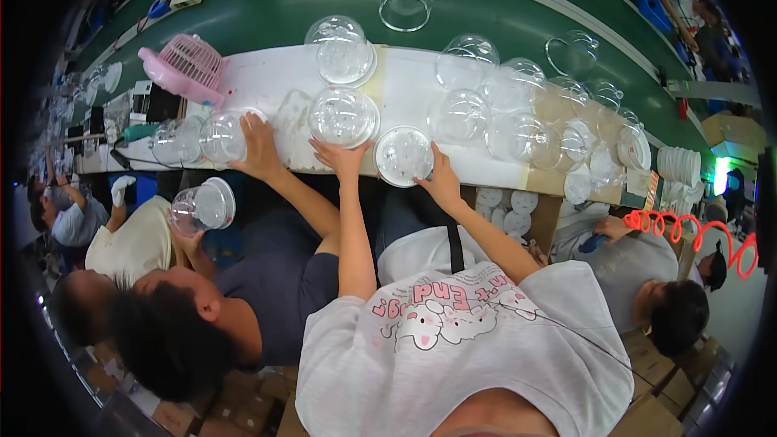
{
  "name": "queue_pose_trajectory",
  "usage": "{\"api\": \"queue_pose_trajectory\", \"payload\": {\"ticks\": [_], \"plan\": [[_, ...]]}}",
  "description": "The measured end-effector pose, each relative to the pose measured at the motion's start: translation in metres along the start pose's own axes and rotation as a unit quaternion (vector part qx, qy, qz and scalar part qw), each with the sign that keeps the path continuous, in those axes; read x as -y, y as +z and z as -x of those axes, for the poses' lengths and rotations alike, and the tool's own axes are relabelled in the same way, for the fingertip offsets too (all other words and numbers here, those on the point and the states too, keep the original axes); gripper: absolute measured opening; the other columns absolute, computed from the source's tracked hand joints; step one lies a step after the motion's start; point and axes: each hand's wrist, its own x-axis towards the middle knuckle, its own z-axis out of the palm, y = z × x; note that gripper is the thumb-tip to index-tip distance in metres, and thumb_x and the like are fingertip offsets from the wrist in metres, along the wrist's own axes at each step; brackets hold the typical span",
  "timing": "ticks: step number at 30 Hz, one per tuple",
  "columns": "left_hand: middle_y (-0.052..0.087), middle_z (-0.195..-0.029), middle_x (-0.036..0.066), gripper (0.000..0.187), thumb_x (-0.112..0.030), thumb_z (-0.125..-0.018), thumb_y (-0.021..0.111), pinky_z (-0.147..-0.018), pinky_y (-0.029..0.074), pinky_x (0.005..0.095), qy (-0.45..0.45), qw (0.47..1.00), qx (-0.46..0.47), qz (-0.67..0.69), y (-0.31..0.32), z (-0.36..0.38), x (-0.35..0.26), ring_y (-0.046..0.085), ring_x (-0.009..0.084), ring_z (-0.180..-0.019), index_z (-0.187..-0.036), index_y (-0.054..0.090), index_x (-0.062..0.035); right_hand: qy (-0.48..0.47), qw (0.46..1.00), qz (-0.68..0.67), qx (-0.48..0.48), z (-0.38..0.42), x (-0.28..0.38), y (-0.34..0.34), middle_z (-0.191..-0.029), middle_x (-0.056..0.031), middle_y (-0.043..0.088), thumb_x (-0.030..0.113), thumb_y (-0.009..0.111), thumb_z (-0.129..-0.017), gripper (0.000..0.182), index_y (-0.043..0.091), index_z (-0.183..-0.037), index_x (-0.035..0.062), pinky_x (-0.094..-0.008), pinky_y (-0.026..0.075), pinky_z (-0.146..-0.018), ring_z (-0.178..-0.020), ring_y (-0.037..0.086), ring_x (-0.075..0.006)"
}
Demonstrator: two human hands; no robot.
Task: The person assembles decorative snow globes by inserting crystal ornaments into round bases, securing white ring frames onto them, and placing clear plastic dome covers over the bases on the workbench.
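My left hand (344, 157) has its fingers spread against the near edge of a clear dome on a white round base (343, 118). Its thumb side is close to a second clear round piece with a white rim (404, 157), at the table's near edge. My right hand (441, 181) grips that second piece by its right side, thumb below and fingers along the rim. Behind the first dome stands another clear dome on a white base (341, 53). What lies under the gripped piece is hidden.
Several clear domes (464, 115) crowd the white table (405, 73) on the right. Stacked white discs (678, 165) and a red coiled hose (688, 231) are farther right. A pink fan (184, 69) stands left. A co-worker's hands (261, 148) are close on my left, one holding a dome (194, 209).
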Motion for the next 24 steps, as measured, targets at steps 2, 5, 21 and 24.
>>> {"api": "queue_pose_trajectory", "payload": {"ticks": [2, 5, 21, 24], "plan": [[0.028, -0.135, 0.024, 0.124, -0.043, -0.044, 0.086, -0.105, 0.013, 0.0565, 0.005, 0.999, 0.021, 0.044, 0.011, -0.005, 0.007, 0.025, 0.0381, -0.128, -0.135, 0.015, 0.0024, 0.002, 1.000, 0.000, -0.013, 0.001, 0.001, 0.002, -0.120, -0.0185, 0.042, 0.023, 0.076, -0.065, 0.095, 0.019, -0.139, 0.0100, -0.0395, 0.048, -0.079, -0.102, 0.052, -0.0346], [0.030, -0.134, 0.022, 0.121, -0.035, -0.042, 0.087, -0.105, 0.017, 0.0516, 0.009, 0.992, 0.033, 0.121, -0.001, -0.011, -0.001, 0.027, 0.0369, -0.127, -0.134, 0.018, 0.0020, 0.010, 1.000, 0.003, -0.018, 0.000, 0.002, 0.004, -0.119, -0.0184, 0.042, 0.023, 0.077, -0.065, 0.094, 0.019, -0.138, 0.0106, -0.0397, 0.047, -0.079, -0.101, 0.052, -0.0355], [0.031, -0.130, 0.025, 0.118, -0.015, -0.047, 0.087, -0.103, 0.027, 0.0438, -0.075, 0.968, -0.103, 0.217, -0.019, -0.075, 0.036, 0.034, 0.0388, -0.121, -0.134, 0.009, 0.0028, 0.009, 0.992, -0.084, -0.093, -0.053, 0.029, 0.035, -0.121, -0.0202, 0.036, 0.011, 0.075, -0.065, 0.083, 0.027, -0.133, 0.0055, -0.0379, 0.046, -0.083, -0.098, 0.050, -0.0336], [0.025, -0.132, 0.026, 0.116, -0.012, -0.051, 0.085, -0.102, 0.028, 0.0442, -0.061, 0.971, -0.124, 0.195, -0.024, -0.088, 0.032, 0.032, 0.0381, -0.122, -0.134, 0.005, 0.0038, -0.002, 0.994, -0.082, -0.074, -0.079, 0.051, 0.036, -0.121, -0.0204, 0.036, 0.011, 0.075, -0.066, 0.082, 0.028, -0.133, 0.0050, -0.0382, 0.046, -0.083, -0.098, 0.050, -0.0338]]}}
